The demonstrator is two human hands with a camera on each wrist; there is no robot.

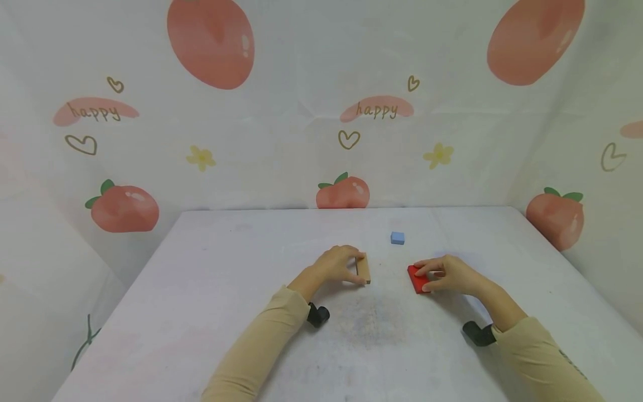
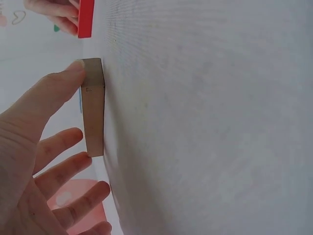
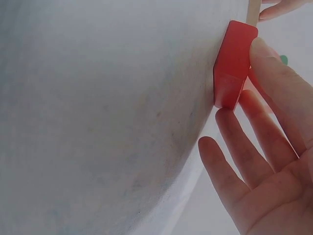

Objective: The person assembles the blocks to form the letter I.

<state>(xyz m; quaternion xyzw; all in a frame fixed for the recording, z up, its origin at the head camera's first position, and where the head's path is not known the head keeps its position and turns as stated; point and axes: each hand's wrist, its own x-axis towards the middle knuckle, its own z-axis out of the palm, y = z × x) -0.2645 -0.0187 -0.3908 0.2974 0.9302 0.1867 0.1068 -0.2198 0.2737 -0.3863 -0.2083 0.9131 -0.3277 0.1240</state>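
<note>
Near the middle of the table, my left hand (image 1: 335,264) pinches a flat, light wooden block (image 1: 364,269) by its two ends. In the left wrist view the thumb presses one end of this wooden block (image 2: 94,117), a fingertip meets the other, and the remaining fingers are spread. To the right, my right hand (image 1: 454,275) holds a red block (image 1: 414,280) between thumb and fingers. The right wrist view has the thumb on an edge of the red block (image 3: 235,54) and fingertips at its far end. Both blocks are at the tabletop.
A small blue block (image 1: 397,238) lies farther back, between the two hands. The white-covered table (image 1: 241,312) meets a printed backdrop (image 1: 281,151) at its rear edge. Black wrist devices (image 1: 318,315) sit by both sleeves.
</note>
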